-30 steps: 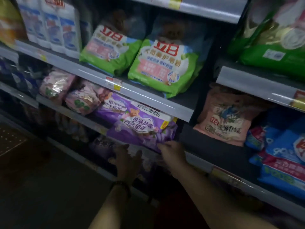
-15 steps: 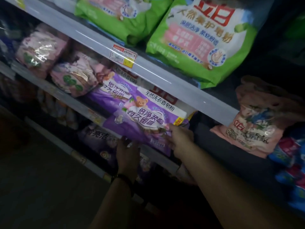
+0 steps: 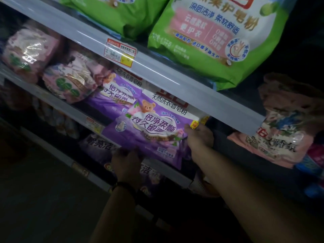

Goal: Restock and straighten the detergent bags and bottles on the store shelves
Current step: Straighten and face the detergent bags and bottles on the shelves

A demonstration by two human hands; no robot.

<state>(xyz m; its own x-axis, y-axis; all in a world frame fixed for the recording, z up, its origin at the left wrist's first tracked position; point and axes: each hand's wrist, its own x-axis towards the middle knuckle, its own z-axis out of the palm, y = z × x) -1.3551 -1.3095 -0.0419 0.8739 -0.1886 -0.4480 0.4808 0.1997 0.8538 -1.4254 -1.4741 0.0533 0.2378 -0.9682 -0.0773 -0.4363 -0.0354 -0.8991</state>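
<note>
A purple detergent bag is gripped at both ends on the middle shelf. The right hand is clamped on the bag's right edge, thumb over the printed front. The left hand is pressed against the bag's lower left edge from below; its fingers are hidden, so whether they are closed on the bag cannot be told. A dark wristband is worn on the left wrist. A second purple bag is seen just behind and to the left, with two pink bags farther left. A peach bag is set to the right. Green bags are stacked on the upper shelf, whose rail carries a price tag.
</note>
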